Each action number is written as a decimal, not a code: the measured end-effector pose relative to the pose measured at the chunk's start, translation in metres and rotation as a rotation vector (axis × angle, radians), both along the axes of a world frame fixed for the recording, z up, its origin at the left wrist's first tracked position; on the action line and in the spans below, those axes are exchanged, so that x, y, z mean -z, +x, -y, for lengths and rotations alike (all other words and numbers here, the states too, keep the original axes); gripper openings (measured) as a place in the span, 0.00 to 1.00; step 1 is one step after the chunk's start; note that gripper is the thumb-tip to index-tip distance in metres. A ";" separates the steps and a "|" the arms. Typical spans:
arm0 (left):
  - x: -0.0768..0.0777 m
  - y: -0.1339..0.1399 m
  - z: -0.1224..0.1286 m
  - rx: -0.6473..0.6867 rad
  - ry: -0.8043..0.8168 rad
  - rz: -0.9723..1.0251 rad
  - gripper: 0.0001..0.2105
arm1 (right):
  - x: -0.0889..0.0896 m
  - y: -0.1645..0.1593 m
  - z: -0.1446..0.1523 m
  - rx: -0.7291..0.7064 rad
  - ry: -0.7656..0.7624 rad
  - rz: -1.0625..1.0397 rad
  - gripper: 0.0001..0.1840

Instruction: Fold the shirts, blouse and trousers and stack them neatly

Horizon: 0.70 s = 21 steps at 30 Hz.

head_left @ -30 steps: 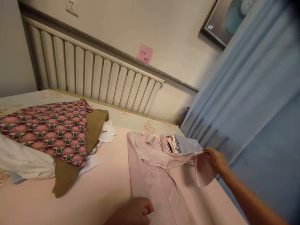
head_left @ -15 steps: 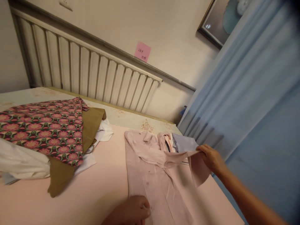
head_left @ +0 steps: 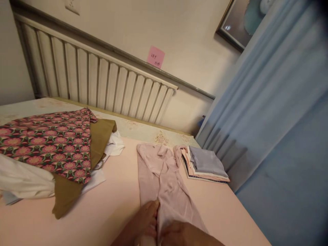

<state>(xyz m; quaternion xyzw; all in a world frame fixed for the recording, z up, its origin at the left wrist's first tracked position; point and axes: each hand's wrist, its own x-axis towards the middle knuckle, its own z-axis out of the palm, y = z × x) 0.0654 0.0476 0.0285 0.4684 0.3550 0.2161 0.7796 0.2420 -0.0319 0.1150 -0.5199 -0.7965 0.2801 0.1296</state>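
Note:
A pale mauve buttoned shirt point(head_left: 176, 194) lies lengthwise on the pink sheet, its collar toward the wall. One sleeve is laid down along its front. At the lower middle, my left hand point(head_left: 143, 220) has its fingers closed at the sleeve's left edge. Beside it, my right hand point(head_left: 183, 234) is curled over the lower part of the sleeve, its fingertips partly hidden. Both hands are close together, cut off by the bottom of the view.
To the right of the collar sits a stack of folded clothes point(head_left: 207, 160), grey-blue on top. A loose pile at left holds a floral-patterned garment point(head_left: 51, 147), an olive garment point(head_left: 102, 136) and white cloth point(head_left: 25, 176). Behind are a radiator point(head_left: 102, 75) and a blue curtain point(head_left: 276, 85).
My right hand has brought the stretched-out sleeve from the right down onto the shirt's front, uncovering the folded stack. My left hand has shifted slightly up and stays at the shirt.

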 end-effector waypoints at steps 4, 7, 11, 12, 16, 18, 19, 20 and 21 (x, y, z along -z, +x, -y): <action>0.009 0.007 -0.003 0.021 0.022 -0.076 0.32 | 0.005 0.018 -0.035 0.154 -0.080 -0.144 0.10; 0.018 0.017 -0.005 -0.011 0.018 -0.138 0.31 | 0.014 0.042 -0.088 0.380 0.021 -0.102 0.07; 0.029 0.026 -0.005 -0.065 0.085 -0.228 0.26 | 0.030 0.060 -0.162 0.544 0.115 0.045 0.09; 0.030 0.026 -0.004 -0.072 0.117 -0.244 0.25 | 0.034 0.060 -0.178 0.549 0.134 0.063 0.09; 0.034 0.026 -0.002 -0.079 0.229 -0.344 0.25 | 0.043 0.046 -0.232 0.547 0.206 0.130 0.10; 0.034 0.025 -0.003 -0.074 0.289 -0.387 0.24 | 0.047 0.034 -0.255 0.538 0.229 0.166 0.10; 0.034 0.025 -0.004 -0.069 0.320 -0.402 0.24 | 0.048 0.028 -0.266 0.531 0.238 0.183 0.10; 0.034 0.025 -0.005 -0.061 0.349 -0.409 0.23 | 0.050 0.023 -0.277 0.524 0.246 0.198 0.10; 0.035 0.025 -0.006 -0.050 0.370 -0.413 0.23 | 0.053 0.017 -0.287 0.517 0.252 0.213 0.10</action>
